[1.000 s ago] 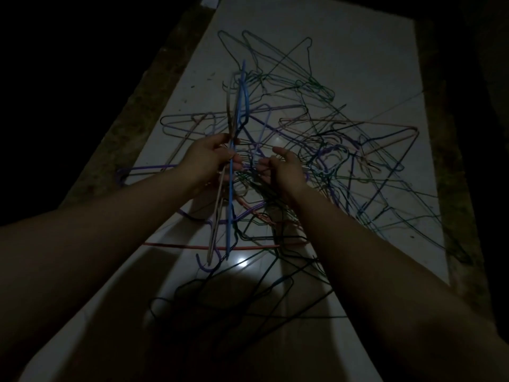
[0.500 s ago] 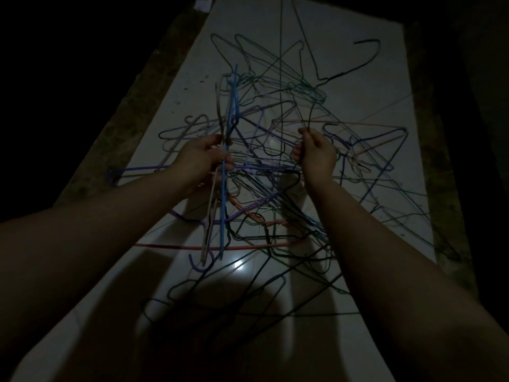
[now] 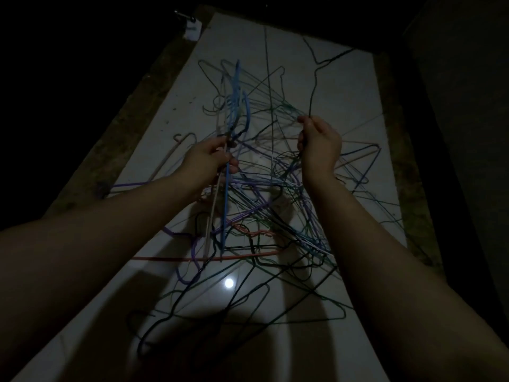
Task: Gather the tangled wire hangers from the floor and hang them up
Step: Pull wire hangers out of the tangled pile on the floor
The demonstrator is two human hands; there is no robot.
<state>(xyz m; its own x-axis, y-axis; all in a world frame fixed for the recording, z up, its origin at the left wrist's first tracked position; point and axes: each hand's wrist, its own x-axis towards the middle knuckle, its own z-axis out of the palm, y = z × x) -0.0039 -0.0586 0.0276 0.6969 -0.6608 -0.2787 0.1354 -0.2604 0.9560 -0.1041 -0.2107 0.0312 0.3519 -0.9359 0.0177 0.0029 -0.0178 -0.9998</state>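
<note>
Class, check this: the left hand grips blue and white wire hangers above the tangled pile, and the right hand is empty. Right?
Not quite. In the head view the right hand pinches a thin dark wire hanger; it is not empty. The left hand does grip the blue and white wire hangers above the tangled pile.

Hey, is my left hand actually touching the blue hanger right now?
Touching. The head view shows the left hand with its fingers curled round the blue hanger, whose wire runs through the grip and sticks out above and below it.
</note>
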